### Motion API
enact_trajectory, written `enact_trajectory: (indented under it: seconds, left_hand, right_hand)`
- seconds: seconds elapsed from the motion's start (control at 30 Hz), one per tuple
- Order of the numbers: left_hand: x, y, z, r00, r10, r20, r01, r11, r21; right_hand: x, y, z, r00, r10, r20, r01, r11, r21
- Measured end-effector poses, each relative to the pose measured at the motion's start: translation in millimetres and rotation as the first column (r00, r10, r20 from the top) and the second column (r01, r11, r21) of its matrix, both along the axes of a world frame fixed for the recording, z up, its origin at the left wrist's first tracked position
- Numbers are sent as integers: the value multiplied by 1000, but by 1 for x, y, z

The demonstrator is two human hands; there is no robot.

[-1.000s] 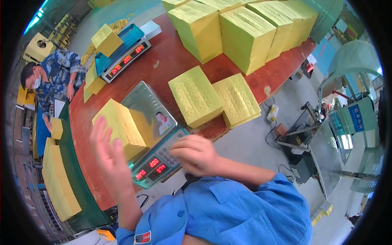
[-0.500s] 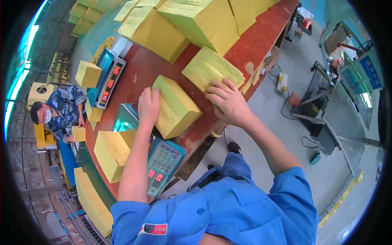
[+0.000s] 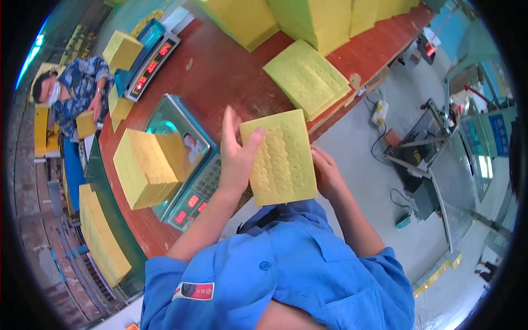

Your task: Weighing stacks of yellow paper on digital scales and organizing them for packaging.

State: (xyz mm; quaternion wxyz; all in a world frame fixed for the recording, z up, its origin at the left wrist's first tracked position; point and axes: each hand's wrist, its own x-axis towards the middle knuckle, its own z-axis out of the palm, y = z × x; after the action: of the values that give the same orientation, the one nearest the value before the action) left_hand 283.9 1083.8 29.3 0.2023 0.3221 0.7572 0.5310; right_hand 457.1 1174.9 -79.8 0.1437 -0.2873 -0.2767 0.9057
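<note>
A squared stack of yellow embossed paper [image 3: 283, 159] is held up in front of me, clear of the tabletop, its patterned face upward. My left hand [image 3: 236, 159] is at its left edge, thumb lapped over the face and fingers stretched along the side. From the right, my right hand [image 3: 325, 173] grips the opposite edge; some of its fingers are hidden behind the paper. A flatter yellow paper pile [image 3: 308, 80] lies beyond it, near the table's right edge. Left of my hands, a thick yellow paper block [image 3: 140, 170] rests on a teal digital scale [image 3: 190, 201] with a lit red display.
Tall yellow paper stacks [image 3: 308, 22] fill the far side of the red table [image 3: 220, 66]. A second scale [image 3: 151, 63] carries yellow paper at the far left. Beside it, a masked person [image 3: 82, 102] holds a small yellow block. A metal machine frame [image 3: 423, 143] stands on the floor at right.
Both hands have brought the paper stack up off the table and toward me, tipping its patterned face upward. My right hand has left the flat pile for the stack's right edge. The view has shifted.
</note>
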Motion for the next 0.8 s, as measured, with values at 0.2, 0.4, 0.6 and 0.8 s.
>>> enact_trajectory:
  seconds: [0.2,0.4,0.6,0.8]
  left_hand:
    - [51,-78,-6,796,-100,597,99,994,34]
    - [67,-110,-31,980,-118,160,119,993,5]
    - [53,-134,-30,952,-166,258,163,986,31]
    - [43,-138,-31,515,-229,826,109,973,202]
  right_hand:
    - [16,4,-7,994,106,-9,-106,994,-22]
    - [32,-25,-8,990,-95,106,103,992,-73]
    - [31,-57,9,983,-160,93,163,986,-27]
    - [42,-76,22,947,-243,210,238,970,52]
